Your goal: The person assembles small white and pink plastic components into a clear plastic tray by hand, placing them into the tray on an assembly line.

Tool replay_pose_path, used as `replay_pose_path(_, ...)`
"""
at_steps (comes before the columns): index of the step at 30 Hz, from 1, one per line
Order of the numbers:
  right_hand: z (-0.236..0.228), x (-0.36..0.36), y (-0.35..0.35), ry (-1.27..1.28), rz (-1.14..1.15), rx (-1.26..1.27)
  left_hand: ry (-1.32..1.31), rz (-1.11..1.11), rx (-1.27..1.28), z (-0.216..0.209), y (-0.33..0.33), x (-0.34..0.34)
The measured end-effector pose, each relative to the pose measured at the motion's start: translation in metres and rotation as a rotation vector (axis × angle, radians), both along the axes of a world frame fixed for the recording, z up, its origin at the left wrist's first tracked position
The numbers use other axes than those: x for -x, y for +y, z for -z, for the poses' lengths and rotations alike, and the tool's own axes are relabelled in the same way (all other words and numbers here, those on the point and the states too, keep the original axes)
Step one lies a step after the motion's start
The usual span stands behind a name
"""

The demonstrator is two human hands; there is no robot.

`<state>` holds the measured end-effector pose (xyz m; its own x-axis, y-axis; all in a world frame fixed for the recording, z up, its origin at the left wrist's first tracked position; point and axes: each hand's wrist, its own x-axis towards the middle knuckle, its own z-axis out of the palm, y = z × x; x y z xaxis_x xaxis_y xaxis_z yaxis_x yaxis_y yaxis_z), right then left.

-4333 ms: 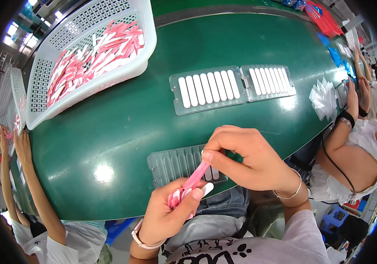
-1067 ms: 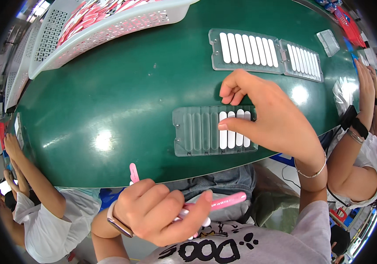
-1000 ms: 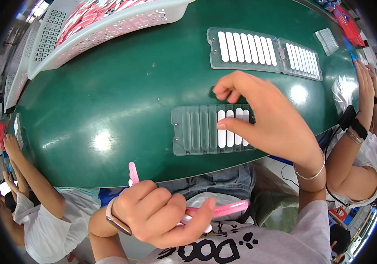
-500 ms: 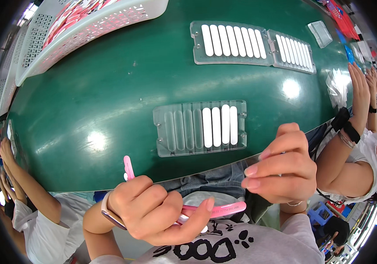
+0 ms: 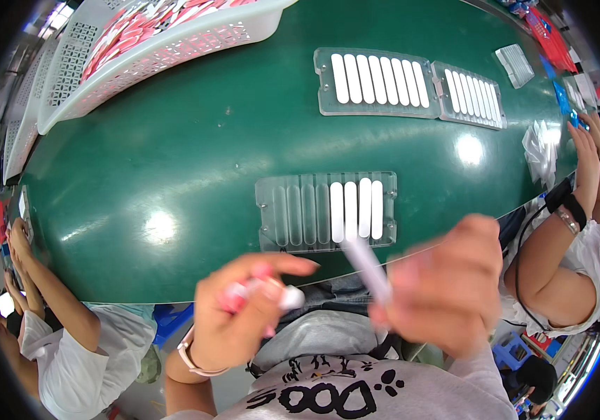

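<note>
Clear near tray: four white strips seated | left hand, lower-left of it, clamped on pink-white bunch, count blurred | right hand, lower-right, pinching one pale strip | two filled trays beyond

I'm counting four clear trays from my end: the near tray holds four white strips, the far left tray eight, its neighbour a row too fine to tally, plus one small tray beyond. One stick in the right hand; several sticks in the left hand, too blurred to number! White baskets, I make it two; red basket, one.
</note>
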<state>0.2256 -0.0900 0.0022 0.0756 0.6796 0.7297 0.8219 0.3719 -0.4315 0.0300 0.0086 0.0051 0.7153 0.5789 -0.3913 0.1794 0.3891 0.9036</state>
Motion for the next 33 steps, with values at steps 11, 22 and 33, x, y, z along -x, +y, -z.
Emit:
replay_pose_path(11,0.018,0.04,-0.007,-0.474,0.267,0.424,-0.727,-0.223,1.206,0.03,0.009,0.012)
replay_pose_path(22,0.0,0.006,0.002,-0.36,0.106,0.615,-0.817,-0.066,1.384,0.03,-0.003,0.001)
replay_pose_path(33,-0.016,-0.069,-0.011,-0.29,0.074,0.832,-0.695,0.033,1.42,0.035,-0.017,-0.022)
